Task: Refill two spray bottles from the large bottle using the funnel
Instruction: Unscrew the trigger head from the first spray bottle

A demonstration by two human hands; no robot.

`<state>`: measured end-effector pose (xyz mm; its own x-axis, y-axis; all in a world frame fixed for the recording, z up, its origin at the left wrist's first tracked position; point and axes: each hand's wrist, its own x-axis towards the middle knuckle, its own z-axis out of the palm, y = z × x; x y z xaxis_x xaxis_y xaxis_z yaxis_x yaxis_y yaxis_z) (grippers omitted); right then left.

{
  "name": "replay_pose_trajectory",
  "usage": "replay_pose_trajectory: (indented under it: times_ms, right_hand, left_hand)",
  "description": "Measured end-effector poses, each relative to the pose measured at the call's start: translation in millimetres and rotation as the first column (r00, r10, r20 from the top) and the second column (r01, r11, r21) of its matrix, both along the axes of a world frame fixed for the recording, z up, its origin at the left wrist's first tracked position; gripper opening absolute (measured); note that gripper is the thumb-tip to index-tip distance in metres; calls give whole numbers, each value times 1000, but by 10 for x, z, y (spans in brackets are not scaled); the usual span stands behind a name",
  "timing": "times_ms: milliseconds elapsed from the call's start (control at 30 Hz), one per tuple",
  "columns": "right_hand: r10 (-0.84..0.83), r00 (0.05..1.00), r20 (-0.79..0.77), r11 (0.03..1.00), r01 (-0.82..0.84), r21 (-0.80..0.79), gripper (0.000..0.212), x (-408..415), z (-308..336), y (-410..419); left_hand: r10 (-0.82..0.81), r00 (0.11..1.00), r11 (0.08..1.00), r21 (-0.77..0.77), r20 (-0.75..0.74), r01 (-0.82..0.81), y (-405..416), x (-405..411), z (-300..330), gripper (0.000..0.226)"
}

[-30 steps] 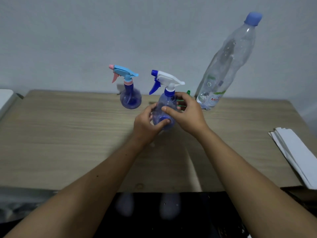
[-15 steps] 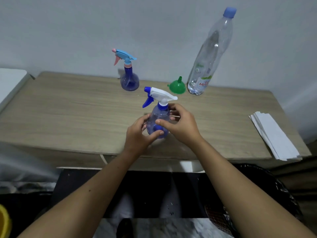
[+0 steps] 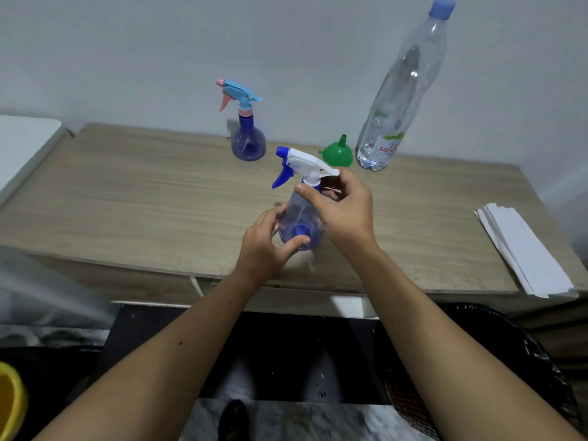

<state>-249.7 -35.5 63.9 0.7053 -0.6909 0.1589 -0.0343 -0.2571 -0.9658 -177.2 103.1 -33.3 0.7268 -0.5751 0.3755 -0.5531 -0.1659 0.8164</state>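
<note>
A clear blue spray bottle [image 3: 298,218] with a white and blue trigger head stands near the middle of the wooden table [image 3: 143,198]. My left hand [image 3: 267,246] grips its round body from the left. My right hand [image 3: 342,208] wraps the neck just below the trigger head. A second spray bottle [image 3: 247,140], with a light blue and pink head, stands at the back by the wall. A green funnel [image 3: 338,152] lies mouth down beside the tall clear large bottle [image 3: 401,90] with a blue cap at the back right.
A stack of white paper [image 3: 525,249] lies at the table's right edge. A white surface [image 3: 22,141] adjoins the table on the left. A black bin [image 3: 509,361] sits on the floor at the right, a yellow object [image 3: 9,399] at the lower left.
The spray bottle in my hands has come toward the table's near side. My right hand has climbed from the body to the neck under the trigger head. The view has pulled back.
</note>
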Motion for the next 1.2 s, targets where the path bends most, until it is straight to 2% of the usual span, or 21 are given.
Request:
replay_pose_trajectory:
  times_ms: [167,267,433,567,700,867,1033,1200]
  right_hand:
    - [67,997,-24,994,-69,-85,19,-35,-2,-43]
    - [88,995,-46,988,-93,-123,22,-63,18,-23]
    - [8,1000,30,999,-7,-43,36,-84,74,40]
    - [35,999,25,997,-34,-63,25,-129,78,43]
    - [51,998,23,996,-49,-72,34,-162,101,72]
    - [-42,999,12,999,42,-6,31,-92,132,69]
    - [37,999,-3,993,-37,-115,31,-158,131,64]
    - [15,1000,11,994,-14,-106,33,-98,116,60]
  left_hand:
    - [1,999,1000,-2,44,-1,-7,7,-33,68]
    - [7,1000,1000,-12,27,-7,-11,6,-55,69]
    - [-17,1000,999,-29,-14,17,12,-40,2,76]
    - [-32,998,999,-32,-57,30,10,18,-60,71]
    - [-14,996,999,-36,-86,11,-1,33,-110,72]
    - [-30,989,999,-47,-143,24,2,49,-103,72]
    - [-8,989,999,-46,-148,1,3,15,-79,74]
    - [-18,989,1000,-14,-145,16,5,36,-81,76]
